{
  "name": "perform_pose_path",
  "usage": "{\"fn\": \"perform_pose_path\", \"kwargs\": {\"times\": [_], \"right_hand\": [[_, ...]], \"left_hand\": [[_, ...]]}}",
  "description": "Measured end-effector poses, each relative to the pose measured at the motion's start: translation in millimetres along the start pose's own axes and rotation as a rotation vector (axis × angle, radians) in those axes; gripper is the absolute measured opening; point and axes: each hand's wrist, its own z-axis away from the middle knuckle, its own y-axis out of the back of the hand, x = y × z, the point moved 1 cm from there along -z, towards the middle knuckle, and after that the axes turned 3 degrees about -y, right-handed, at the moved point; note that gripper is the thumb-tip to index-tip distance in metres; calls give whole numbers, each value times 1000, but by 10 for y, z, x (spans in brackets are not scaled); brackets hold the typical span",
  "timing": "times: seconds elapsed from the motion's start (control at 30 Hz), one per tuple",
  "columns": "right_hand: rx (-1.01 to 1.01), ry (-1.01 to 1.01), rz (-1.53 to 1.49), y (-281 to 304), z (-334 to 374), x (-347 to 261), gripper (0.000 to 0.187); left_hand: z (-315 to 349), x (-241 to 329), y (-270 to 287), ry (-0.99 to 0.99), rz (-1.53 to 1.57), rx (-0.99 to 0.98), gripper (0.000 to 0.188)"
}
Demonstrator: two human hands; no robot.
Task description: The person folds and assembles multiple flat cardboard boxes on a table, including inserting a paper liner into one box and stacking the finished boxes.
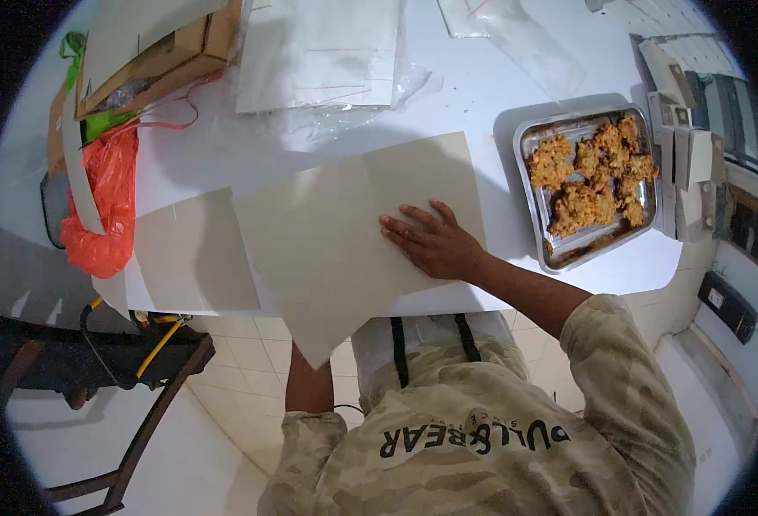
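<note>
A folded sheet of greyish-white paper or thin card [319, 232] lies across the table's near edge, with one pointed corner hanging down over it. My right hand [435, 241] rests flat on the right part of this sheet, fingers spread. Beneath the hanging corner, my left forearm [308, 391] comes up from below; the sheet hides that hand and its fingers. To the left, another greyish sheet [198, 249] lies flat on the white table [469, 99], close against the first.
A metal tray [534, 230] of fried fritters [598, 185] stands on the right. Plastic-wrapped white sheets [319, 52] lie at the back. Far left are a cardboard box [155, 64] and a red plastic bag [108, 206]. A dark wooden chair [151, 430] with yellow-handled items stands lower left.
</note>
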Motion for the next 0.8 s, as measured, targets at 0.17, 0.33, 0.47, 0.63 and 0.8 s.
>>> {"fn": "perform_pose_path", "kwargs": {"times": [0.17,0.33,0.47,0.63,0.8], "right_hand": [[-11,-1,15,12,-15,1,48],[16,55,29,-9,-24,62,50],[84,88,-112,-112,17,128,49],[51,-229,-869,-158,229,142,45],[49,-649,-1153,82,598,237,47]], "left_hand": [[21,-124,-20,137,-382,-25,73],[-97,-269,-168,254,-1008,-163,74],[-233,-570,-395,317,-1473,-300,75],[-420,-816,-674,-93,-1588,-269,67],[-432,-889,-812,-106,-2072,-266,58]]}}
